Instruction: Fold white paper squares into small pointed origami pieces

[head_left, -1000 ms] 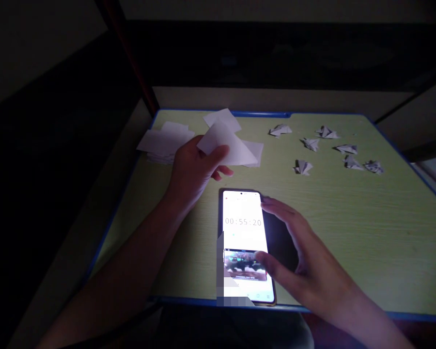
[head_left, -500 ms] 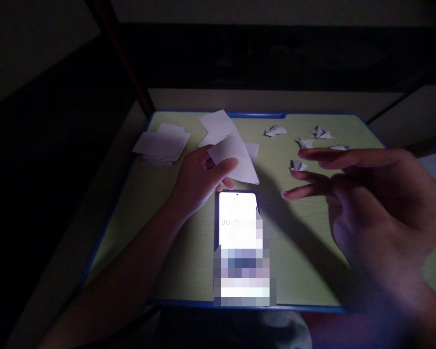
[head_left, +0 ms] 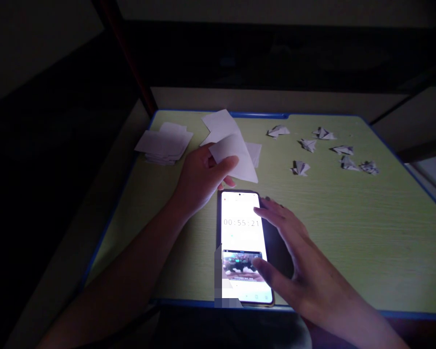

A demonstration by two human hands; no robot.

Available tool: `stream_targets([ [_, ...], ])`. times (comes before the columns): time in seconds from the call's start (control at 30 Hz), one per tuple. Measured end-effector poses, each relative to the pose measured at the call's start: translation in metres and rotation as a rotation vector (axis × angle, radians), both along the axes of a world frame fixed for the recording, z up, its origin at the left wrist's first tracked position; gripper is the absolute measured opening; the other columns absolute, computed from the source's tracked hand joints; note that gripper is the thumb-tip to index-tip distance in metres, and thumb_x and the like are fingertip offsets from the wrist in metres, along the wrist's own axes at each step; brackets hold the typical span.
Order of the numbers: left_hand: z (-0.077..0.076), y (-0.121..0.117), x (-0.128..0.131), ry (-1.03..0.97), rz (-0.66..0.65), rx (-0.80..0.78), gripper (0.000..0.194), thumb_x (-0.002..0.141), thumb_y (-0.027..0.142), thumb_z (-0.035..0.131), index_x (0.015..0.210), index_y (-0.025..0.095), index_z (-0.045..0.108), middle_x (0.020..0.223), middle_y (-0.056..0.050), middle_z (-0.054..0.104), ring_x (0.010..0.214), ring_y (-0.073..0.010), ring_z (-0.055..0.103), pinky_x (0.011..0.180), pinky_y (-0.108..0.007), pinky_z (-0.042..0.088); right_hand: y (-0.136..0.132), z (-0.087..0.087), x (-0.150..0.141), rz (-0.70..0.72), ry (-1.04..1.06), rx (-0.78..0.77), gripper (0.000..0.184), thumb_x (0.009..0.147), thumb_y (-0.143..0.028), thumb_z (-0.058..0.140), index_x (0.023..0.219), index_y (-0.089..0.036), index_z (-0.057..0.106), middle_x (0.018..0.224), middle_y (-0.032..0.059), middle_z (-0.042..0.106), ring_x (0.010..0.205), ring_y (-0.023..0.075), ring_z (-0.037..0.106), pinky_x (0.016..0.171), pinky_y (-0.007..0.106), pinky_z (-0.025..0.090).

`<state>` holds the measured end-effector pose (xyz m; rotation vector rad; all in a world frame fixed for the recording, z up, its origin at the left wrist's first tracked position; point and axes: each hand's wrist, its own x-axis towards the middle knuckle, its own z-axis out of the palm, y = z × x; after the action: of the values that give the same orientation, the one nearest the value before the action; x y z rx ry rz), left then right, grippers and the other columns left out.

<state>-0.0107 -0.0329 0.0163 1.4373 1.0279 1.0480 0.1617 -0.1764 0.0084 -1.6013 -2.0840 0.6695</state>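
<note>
My left hand (head_left: 207, 182) pinches a white sheet of paper (head_left: 242, 162) between thumb and fingers, just beyond the top of the phone. The sheet is slightly curved and comes to a point at its lower right corner. A lit phone (head_left: 241, 240) lies face up near the front edge, its screen showing 00:55:21 and a small picture. Over the phone's right side is my right hand (head_left: 290, 252), thumb and fingers spread. Its thumb and index tips overlap the screen; whether they touch the glass I cannot tell.
On the green table (head_left: 349, 232) with its blue rim, a stack of white papers (head_left: 163, 143) sits at the back left. Loose paper (head_left: 220, 121) lies behind my left hand. Several small folded paper pieces (head_left: 307, 144) are scattered at the back right. The surroundings are dark.
My right hand has come down and left from above the table's right side to the phone, uncovering the folded pieces. My left hand keeps the sheet in nearly the same place.
</note>
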Motion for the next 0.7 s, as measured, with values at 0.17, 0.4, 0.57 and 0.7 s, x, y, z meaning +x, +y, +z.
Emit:
stream_targets([
  [0.17, 0.0011, -0.0008, 0.001, 0.015, -0.003, 0.002, 0.016, 0.077, 0.029, 0.064, 0.079, 0.013, 0.061, 0.06, -0.001, 0.066, 0.046, -0.0094, 0.061, 0.039, -0.016, 0.042, 0.0003, -0.0015, -0.0019, 0.038, -0.09, 0.056, 0.066, 0.085, -0.032, 0.055, 0.144, -0.026, 0.026, 0.155, 0.0121, 0.028, 0.143, 0.0317, 0.024, 0.11, 0.063, 0.028],
  [0.4, 0.0045, -0.0019, 0.0011, 0.063, 0.007, -0.003, 0.017, 0.078, 0.03, 0.063, 0.079, 0.013, 0.061, 0.061, -0.002, 0.067, 0.047, -0.0102, 0.062, 0.039, -0.016, 0.043, 0.0007, -0.0037, -0.0014, 0.011, -0.042, 0.064, 0.062, 0.087, -0.034, 0.054, 0.143, -0.027, 0.027, 0.154, 0.0097, 0.03, 0.142, 0.0296, 0.026, 0.111, 0.061, 0.028],
  [0.57, 0.0017, -0.0001, 0.0008, 0.061, 0.012, 0.009, 0.02, 0.076, 0.033, 0.064, 0.081, 0.013, 0.062, 0.069, -0.004, 0.069, 0.051, -0.0111, 0.063, 0.039, -0.017, 0.043, -0.0012, -0.0039, 0.0003, 0.019, -0.037, 0.063, 0.062, 0.088, -0.034, 0.053, 0.144, -0.027, 0.027, 0.155, 0.008, 0.028, 0.145, 0.0284, 0.019, 0.112, 0.061, 0.027],
  [0.7, -0.0027, 0.0027, 0.0004, 0.034, 0.081, 0.079, 0.021, 0.074, 0.033, 0.065, 0.079, 0.013, 0.061, 0.074, -0.003, 0.069, 0.068, -0.0148, 0.067, 0.053, -0.02, 0.051, -0.0024, -0.0042, 0.0016, 0.033, -0.036, 0.057, 0.061, 0.089, -0.03, 0.051, 0.145, -0.028, 0.026, 0.157, 0.0061, 0.026, 0.146, 0.0277, 0.015, 0.113, 0.061, 0.025],
])
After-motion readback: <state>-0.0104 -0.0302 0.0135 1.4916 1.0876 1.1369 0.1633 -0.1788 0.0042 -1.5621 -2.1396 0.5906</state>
